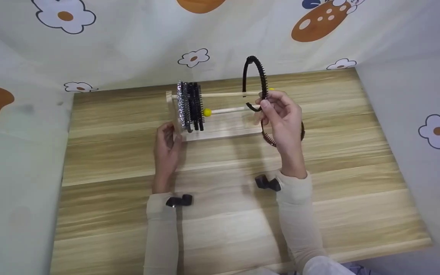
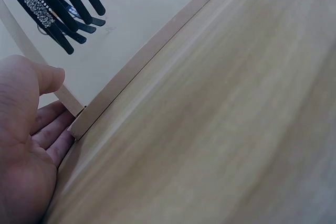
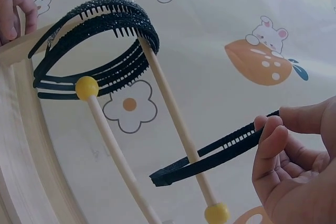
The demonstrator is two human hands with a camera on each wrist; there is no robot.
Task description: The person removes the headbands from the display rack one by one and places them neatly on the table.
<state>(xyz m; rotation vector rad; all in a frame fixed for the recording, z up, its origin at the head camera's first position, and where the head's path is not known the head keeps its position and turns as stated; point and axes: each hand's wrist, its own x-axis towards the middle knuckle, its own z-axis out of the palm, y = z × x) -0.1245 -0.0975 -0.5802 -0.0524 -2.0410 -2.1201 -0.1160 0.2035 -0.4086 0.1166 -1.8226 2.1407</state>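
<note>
A wooden headband stand (image 1: 224, 128) lies along the tabletop, with two pale dowels tipped by yellow balls (image 3: 87, 88). My left hand (image 1: 167, 151) holds its left end, thumb on the near side of the upright (image 2: 69, 99) and fingers behind it. Several black and silver glittery headbands (image 1: 191, 107) hang bunched on the dowel at that end. With my right hand (image 1: 285, 120) I pinch a black toothed headband (image 3: 210, 161) between thumb and fingers. That dowel passes through its loop near the yellow ball at the free end (image 3: 217, 213).
A brown toothed headband (image 1: 269, 139) shows partly behind my right hand. Wood-grain tabletop (image 1: 220, 221) stretches beneath both forearms. A patterned cloth (image 1: 136, 49) stands along the table's far edge, with more cloth at either side.
</note>
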